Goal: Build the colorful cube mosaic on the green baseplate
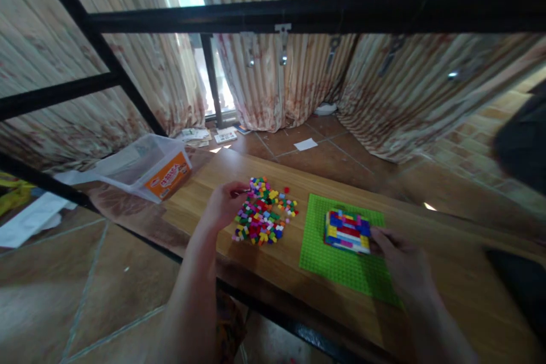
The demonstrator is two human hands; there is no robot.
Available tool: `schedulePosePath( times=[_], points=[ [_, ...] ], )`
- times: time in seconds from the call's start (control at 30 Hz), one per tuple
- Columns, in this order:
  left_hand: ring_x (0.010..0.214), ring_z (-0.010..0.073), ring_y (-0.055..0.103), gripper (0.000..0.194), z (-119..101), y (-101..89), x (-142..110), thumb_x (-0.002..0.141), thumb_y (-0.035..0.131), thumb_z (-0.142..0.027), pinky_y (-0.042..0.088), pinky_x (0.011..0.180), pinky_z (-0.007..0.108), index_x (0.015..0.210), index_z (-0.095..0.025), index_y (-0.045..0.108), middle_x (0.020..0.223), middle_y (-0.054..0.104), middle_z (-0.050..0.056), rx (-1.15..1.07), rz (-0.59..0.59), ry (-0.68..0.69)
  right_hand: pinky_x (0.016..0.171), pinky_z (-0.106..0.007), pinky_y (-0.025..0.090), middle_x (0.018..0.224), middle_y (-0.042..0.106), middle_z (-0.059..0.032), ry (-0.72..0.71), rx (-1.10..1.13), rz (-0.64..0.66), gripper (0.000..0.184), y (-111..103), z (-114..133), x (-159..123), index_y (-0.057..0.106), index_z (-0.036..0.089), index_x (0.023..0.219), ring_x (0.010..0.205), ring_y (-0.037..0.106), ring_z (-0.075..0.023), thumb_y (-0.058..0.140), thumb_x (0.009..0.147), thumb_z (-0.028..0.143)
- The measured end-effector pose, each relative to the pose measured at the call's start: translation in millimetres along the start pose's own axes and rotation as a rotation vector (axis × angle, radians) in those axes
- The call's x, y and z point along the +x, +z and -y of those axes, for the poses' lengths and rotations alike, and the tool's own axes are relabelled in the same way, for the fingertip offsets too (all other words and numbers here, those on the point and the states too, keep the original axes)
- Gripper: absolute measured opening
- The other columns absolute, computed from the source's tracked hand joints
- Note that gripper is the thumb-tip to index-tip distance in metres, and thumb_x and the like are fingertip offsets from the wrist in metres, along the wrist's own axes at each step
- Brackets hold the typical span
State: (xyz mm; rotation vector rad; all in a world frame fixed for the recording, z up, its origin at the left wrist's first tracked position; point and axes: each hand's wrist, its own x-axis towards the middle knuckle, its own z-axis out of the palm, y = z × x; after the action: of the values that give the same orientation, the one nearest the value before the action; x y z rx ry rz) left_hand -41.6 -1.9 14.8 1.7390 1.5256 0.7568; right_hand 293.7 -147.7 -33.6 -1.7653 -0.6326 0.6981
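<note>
My left hand (pixel 225 203) is at the left edge of a loose pile of small coloured toy bricks (pixel 261 219). Its fingers are curled in a pinch, and whatever lies between them is too small to make out. On the right, my right hand (pixel 401 259) grips the right end of a block-shaped toy brick build (pixel 347 231), thumb and fingers closed on it. Layers of red, blue, yellow and white bricks make up the build. Beneath it lies a green studded baseplate (pixel 324 264); whether the two touch I cannot tell.
Both hands work over a narrow wooden table (pixel 273 264). A clear plastic box (pixel 140 168) with an orange label stands at its left end. A dark flat object (pixel 518 281) lies at the right. Black metal bars (pixel 273 18) cross in front of striped curtains. Papers lie on the tiled floor.
</note>
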Motion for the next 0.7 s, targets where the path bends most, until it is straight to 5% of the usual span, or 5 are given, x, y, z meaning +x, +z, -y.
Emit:
schedulePosePath(
  times=[0.27, 0.5, 0.7],
  points=[
    [0.089, 0.0151, 0.07, 0.018, -56, 86.5, -32, 0.085, 0.059, -0.013, 0.052, 0.087, 0.026, 0.094, -0.019, 0.073, 0.096, 0.077, 0.002, -0.13, 0.198, 0.376, 0.057, -0.029, 0.05, 0.068, 0.07, -0.0046, -0.034, 0.082, 0.006, 0.045, 2, 4, -3, 0.076, 0.016, 0.076, 0.058, 0.058, -0.0154, 0.077, 0.057, 0.057],
    [0.091, 0.017, 0.068, 0.015, -75, 121.7, -50, 0.091, 0.058, -0.019, 0.049, 0.091, 0.033, 0.096, -0.023, 0.071, 0.096, 0.076, 0.001, 0.023, 0.153, 0.631, 0.058, -0.029, 0.049, 0.072, 0.072, -0.0063, -0.034, 0.058, 0.05, 0.049, 0, 9, -7, 0.077, 0.016, 0.079, 0.06, 0.059, -0.0166, 0.075, 0.06, 0.061],
    [0.09, 0.0167, 0.065, 0.011, -85, 139.2, -51, 0.092, 0.059, -0.02, 0.044, 0.091, 0.035, 0.092, -0.023, 0.069, 0.094, 0.076, -0.002, 0.061, 0.151, 0.699, 0.055, -0.028, 0.047, 0.067, 0.07, -0.0052, -0.032, 0.051, 0.055, 0.053, 3, 8, -7, 0.075, 0.015, 0.078, 0.057, 0.057, -0.0163, 0.074, 0.058, 0.064]
  ],
)
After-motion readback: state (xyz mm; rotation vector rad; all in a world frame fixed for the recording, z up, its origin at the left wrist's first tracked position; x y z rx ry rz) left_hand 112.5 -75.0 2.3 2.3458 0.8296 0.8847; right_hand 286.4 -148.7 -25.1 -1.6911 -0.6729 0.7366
